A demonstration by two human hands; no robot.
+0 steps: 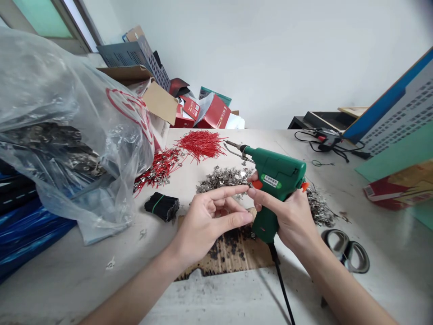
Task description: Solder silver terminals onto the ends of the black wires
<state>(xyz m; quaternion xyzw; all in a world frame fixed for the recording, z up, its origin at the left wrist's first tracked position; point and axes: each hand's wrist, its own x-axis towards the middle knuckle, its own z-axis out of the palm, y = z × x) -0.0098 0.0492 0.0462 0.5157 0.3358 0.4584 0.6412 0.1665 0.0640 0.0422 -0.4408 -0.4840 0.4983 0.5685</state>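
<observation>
My right hand (294, 216) is wrapped round the handle of a green soldering gun (279, 169), whose metal tip points away to the upper left. Its orange trigger (257, 184) shows by my fingers. My left hand (209, 216) holds nothing I can make out; its thumb and index finger are apart. The left index fingertip meets the right thumb beside the trigger. A scorched cardboard piece (233, 255) lies under both hands. Just beyond them is a heap of small metal parts (219, 178), with another metal heap (320, 207) behind my right hand.
Red wires (203, 144) and red wires with metal ends (160, 167) lie farther back. A banded black wire bundle (162, 206) sits left of the cardboard. A large plastic bag (77, 126) fills the left side. Scissors (348, 253) lie right; a black cord (282, 289) trails from the gun.
</observation>
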